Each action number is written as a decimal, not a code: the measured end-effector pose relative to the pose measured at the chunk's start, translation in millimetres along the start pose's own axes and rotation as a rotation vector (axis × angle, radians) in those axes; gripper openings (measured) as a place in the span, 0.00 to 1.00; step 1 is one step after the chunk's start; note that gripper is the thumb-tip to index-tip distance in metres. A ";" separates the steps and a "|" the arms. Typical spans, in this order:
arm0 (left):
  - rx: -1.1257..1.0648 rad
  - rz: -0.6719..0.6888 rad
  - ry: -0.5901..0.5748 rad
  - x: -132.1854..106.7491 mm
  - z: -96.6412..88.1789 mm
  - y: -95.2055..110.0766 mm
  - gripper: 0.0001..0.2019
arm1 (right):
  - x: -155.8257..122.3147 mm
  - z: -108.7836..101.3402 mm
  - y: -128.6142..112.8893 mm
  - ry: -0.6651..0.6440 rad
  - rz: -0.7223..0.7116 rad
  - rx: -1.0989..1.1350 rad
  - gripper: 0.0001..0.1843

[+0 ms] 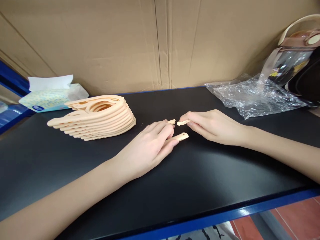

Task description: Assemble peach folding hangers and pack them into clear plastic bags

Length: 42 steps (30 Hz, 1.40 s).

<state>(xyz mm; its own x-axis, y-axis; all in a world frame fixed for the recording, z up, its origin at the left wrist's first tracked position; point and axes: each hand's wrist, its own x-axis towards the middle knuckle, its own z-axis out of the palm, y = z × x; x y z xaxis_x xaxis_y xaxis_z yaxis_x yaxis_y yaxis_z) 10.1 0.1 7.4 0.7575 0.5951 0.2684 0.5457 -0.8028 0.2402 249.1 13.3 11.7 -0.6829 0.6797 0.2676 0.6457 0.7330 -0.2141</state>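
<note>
My left hand [155, 138] is closed around a peach plastic piece [183, 136], which looks like part of a folding hanger. One end with a small hole sticks out past my thumb, and another tip shows beyond my fingers; my hand covers the rest. To the right, my right hand [210, 126] pinches a small peach plastic part [183, 123] between thumb and fingers. Its tip points at the left-hand piece, with a narrow gap between them. Left of my hands lies a neat stack of several peach plastic folding hangers [112, 116].
A tissue pack [53, 96] stands behind the stack at the left. Crumpled clear plastic wrap [255, 96] lies at the right, near a drink bottle [291, 56] with a handle. Cardboard [112, 43] walls the back. The black table [200, 186] has a blue front edge.
</note>
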 end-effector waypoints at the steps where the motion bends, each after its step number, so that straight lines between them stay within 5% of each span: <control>1: 0.001 -0.012 0.015 0.3 -0.3 -0.4 0.08 | 0.2 1.4 0.1 0.004 0.004 -0.002 0.12; 6: -0.041 -0.047 0.016 0.6 -0.5 -1.9 0.09 | 0.6 5.6 -0.6 0.015 0.022 0.020 0.12; 14: 0.030 0.130 -0.034 0.3 3.5 -0.7 0.05 | 2.6 12.3 0.8 0.032 -0.003 0.080 0.20; 42: 0.001 0.040 0.045 3.5 -1.4 -2.5 0.10 | 2.5 16.3 1.2 0.090 -0.024 0.169 0.20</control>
<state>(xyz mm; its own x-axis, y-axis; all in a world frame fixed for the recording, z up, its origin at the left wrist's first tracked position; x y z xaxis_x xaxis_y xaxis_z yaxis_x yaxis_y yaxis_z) 10.8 4.2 9.1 0.7620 0.5635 0.3191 0.5157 -0.8261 0.2272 242.6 16.3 -3.3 -0.6590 0.6628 0.3556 0.5580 0.7478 -0.3596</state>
